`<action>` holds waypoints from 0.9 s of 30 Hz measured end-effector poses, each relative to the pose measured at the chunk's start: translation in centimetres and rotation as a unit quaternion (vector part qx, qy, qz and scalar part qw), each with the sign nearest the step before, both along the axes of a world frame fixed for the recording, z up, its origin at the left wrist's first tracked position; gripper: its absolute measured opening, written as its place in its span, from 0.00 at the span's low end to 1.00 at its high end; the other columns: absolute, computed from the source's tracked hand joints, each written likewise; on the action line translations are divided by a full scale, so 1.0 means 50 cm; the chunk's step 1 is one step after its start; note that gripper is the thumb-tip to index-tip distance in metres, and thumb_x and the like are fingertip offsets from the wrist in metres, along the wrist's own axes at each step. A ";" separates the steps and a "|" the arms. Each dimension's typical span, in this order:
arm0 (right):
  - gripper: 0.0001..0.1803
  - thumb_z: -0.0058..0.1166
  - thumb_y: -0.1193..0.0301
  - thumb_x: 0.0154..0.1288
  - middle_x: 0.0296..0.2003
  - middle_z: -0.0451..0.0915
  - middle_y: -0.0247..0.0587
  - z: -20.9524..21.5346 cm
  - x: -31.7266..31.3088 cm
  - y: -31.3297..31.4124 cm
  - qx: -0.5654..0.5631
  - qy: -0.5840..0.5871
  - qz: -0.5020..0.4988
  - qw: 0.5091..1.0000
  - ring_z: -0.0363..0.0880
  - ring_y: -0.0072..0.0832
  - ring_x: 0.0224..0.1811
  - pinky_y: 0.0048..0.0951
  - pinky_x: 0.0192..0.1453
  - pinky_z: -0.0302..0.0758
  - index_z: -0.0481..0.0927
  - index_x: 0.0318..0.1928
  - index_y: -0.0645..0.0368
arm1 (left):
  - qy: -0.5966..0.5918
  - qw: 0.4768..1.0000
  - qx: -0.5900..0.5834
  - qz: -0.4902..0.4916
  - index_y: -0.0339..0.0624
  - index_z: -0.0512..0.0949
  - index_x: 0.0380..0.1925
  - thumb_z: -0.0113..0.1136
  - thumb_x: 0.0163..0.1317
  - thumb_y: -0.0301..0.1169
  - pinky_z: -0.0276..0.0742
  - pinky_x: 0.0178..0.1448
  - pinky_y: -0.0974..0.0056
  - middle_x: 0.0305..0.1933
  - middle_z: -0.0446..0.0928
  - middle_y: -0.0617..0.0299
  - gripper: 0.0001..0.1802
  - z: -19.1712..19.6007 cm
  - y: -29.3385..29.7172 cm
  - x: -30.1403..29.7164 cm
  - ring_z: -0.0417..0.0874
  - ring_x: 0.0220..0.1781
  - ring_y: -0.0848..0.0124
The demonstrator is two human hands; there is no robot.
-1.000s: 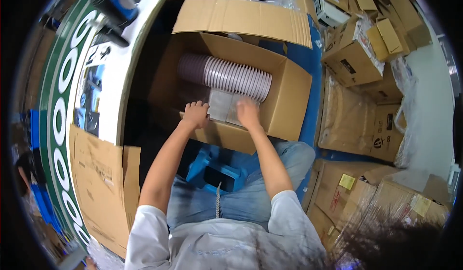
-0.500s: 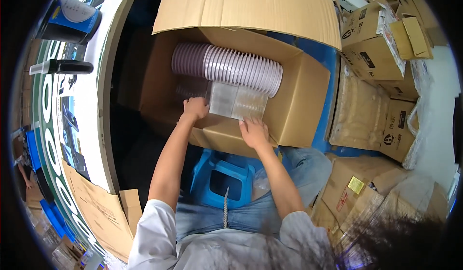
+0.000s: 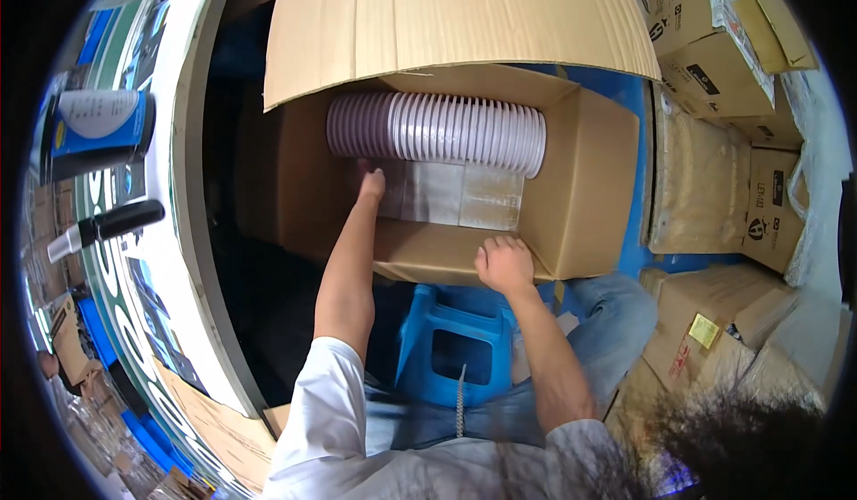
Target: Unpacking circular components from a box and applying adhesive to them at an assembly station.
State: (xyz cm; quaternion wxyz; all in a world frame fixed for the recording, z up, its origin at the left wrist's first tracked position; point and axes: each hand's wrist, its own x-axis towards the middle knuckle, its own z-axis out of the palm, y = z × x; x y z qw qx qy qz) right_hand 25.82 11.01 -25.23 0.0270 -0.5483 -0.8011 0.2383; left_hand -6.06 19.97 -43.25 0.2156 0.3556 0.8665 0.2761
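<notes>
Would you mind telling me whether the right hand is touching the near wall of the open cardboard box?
Touching. The head view shows the right hand with fingers curled on the near wall of the cardboard box, no gap visible.

**Fingers hidden inside the box**

The left hand (image 3: 370,183) is reaching into the cardboard box (image 3: 580,196), its fingertips disappearing behind the sleeve of stacked lids (image 3: 437,129). The clear-wrapped pack (image 3: 460,195) is showing too blurred to identify.

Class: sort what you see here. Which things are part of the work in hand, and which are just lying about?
In use: left hand inside the open cardboard box, at the clear wrapped pack; stacked lids; right hand on the box's near wall.

Lying about: blue stool; side cartons; blue can.
</notes>
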 end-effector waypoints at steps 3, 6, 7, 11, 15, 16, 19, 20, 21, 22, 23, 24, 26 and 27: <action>0.12 0.47 0.62 0.58 0.28 0.78 0.46 -0.006 0.010 -0.001 -0.015 -0.019 -0.005 1.000 0.77 0.42 0.36 0.42 0.44 0.71 0.76 0.26 0.58 | -0.037 0.998 0.055 0.010 0.36 0.67 0.59 0.53 0.58 0.31 0.64 0.67 0.56 0.64 0.65 0.40 0.27 -0.093 0.083 -0.089 0.67 0.66 0.53; 0.14 0.46 0.61 0.57 0.28 0.79 0.47 0.019 -0.057 -0.001 -0.026 0.027 0.025 0.999 0.78 0.42 0.35 0.41 0.43 0.72 0.78 0.27 0.58 | 0.140 0.989 -0.021 0.047 0.37 0.61 0.64 0.55 0.58 0.35 0.60 0.69 0.58 0.68 0.61 0.43 0.34 -0.057 0.156 -0.409 0.63 0.69 0.53; 0.14 0.47 0.61 0.56 0.28 0.79 0.47 0.024 -0.068 -0.005 -0.021 0.044 0.031 0.998 0.78 0.42 0.34 0.41 0.42 0.73 0.78 0.27 0.58 | -0.017 0.968 -0.234 0.088 0.37 0.60 0.65 0.56 0.58 0.36 0.60 0.70 0.57 0.69 0.60 0.44 0.35 -0.012 0.205 -0.500 0.62 0.70 0.53; 0.13 0.48 0.62 0.53 0.27 0.79 0.47 -0.008 0.033 0.005 -0.025 -0.036 0.008 0.999 0.78 0.42 0.33 0.41 0.40 0.73 0.78 0.27 0.58 | -0.024 0.997 -0.055 -0.052 0.36 0.55 0.67 0.59 0.57 0.37 0.56 0.72 0.55 0.71 0.57 0.46 0.40 -0.084 0.184 -0.110 0.59 0.72 0.55; 0.10 0.49 0.64 0.51 0.26 0.78 0.46 0.007 -0.037 0.004 -0.007 0.008 0.022 1.000 0.78 0.42 0.32 0.43 0.38 0.74 0.77 0.24 0.57 | 0.013 0.998 -0.059 -0.017 0.35 0.68 0.59 0.59 0.55 0.35 0.66 0.65 0.54 0.62 0.68 0.43 0.32 -0.003 0.191 -0.083 0.70 0.64 0.55; 0.11 0.49 0.64 0.52 0.26 0.78 0.46 -0.001 -0.001 0.003 -0.017 -0.017 0.014 1.000 0.78 0.42 0.32 0.43 0.38 0.74 0.77 0.24 0.57 | 0.005 0.996 -0.048 -0.077 0.36 0.73 0.51 0.60 0.54 0.35 0.71 0.59 0.54 0.54 0.74 0.43 0.24 0.034 0.205 0.030 0.76 0.56 0.54; 0.11 0.48 0.63 0.52 0.26 0.79 0.45 0.001 -0.009 0.004 -0.025 -0.017 0.016 0.999 0.78 0.41 0.33 0.43 0.38 0.74 0.78 0.24 0.57 | 0.053 0.991 -0.029 -0.122 0.39 0.80 0.36 0.60 0.53 0.34 0.77 0.47 0.54 0.39 0.80 0.46 0.13 0.112 0.214 0.112 0.82 0.43 0.52; 0.12 0.48 0.63 0.52 0.26 0.79 0.45 0.002 -0.013 0.005 -0.026 -0.014 0.017 0.999 0.78 0.41 0.33 0.42 0.39 0.75 0.78 0.25 0.58 | 0.086 0.989 -0.022 -0.117 0.40 0.81 0.29 0.59 0.52 0.33 0.78 0.42 0.54 0.33 0.81 0.48 0.09 0.125 0.215 0.127 0.83 0.37 0.51; 0.12 0.48 0.63 0.52 0.26 0.79 0.45 0.003 -0.017 0.004 -0.027 -0.014 0.013 0.999 0.78 0.41 0.33 0.42 0.39 0.75 0.78 0.25 0.58 | 0.086 0.989 -0.021 -0.121 0.40 0.81 0.29 0.59 0.52 0.33 0.78 0.42 0.54 0.33 0.81 0.48 0.09 0.129 0.217 0.133 0.83 0.37 0.51; 0.12 0.48 0.63 0.53 0.26 0.79 0.45 0.004 -0.019 0.005 -0.025 -0.015 0.015 0.999 0.78 0.41 0.33 0.42 0.39 0.74 0.78 0.25 0.58 | 0.093 0.985 -0.030 -0.145 0.41 0.81 0.31 0.59 0.53 0.34 0.78 0.43 0.54 0.34 0.81 0.48 0.09 0.130 0.221 0.143 0.83 0.38 0.51; 0.12 0.48 0.63 0.53 0.26 0.79 0.45 0.004 -0.017 0.005 -0.023 -0.016 0.015 0.999 0.78 0.41 0.33 0.42 0.39 0.74 0.78 0.25 0.58 | 0.099 0.980 -0.038 -0.169 0.42 0.81 0.33 0.60 0.53 0.34 0.78 0.43 0.54 0.35 0.81 0.48 0.10 0.130 0.225 0.155 0.83 0.39 0.51; 0.12 0.48 0.63 0.53 0.26 0.79 0.45 0.005 -0.020 0.005 -0.023 -0.014 0.012 1.000 0.78 0.41 0.33 0.42 0.39 0.74 0.78 0.25 0.58 | 0.102 0.979 -0.038 -0.173 0.42 0.81 0.33 0.60 0.53 0.34 0.78 0.43 0.54 0.35 0.81 0.48 0.10 0.123 0.226 0.154 0.83 0.39 0.51; 0.12 0.48 0.63 0.53 0.27 0.79 0.45 0.007 -0.026 0.004 -0.031 -0.003 0.014 0.999 0.78 0.40 0.33 0.42 0.39 0.74 0.78 0.25 0.57 | 0.089 0.990 0.011 -0.111 0.43 0.80 0.36 0.60 0.53 0.34 0.78 0.44 0.54 0.34 0.81 0.48 0.12 0.109 0.225 0.148 0.83 0.39 0.51; 0.12 0.48 0.63 0.53 0.27 0.79 0.45 0.009 -0.022 0.006 -0.032 -0.006 0.007 0.999 0.78 0.40 0.33 0.42 0.39 0.74 0.78 0.25 0.57 | 0.076 0.993 0.037 -0.082 0.43 0.80 0.38 0.60 0.53 0.35 0.78 0.44 0.54 0.34 0.81 0.48 0.13 0.107 0.230 0.159 0.83 0.39 0.51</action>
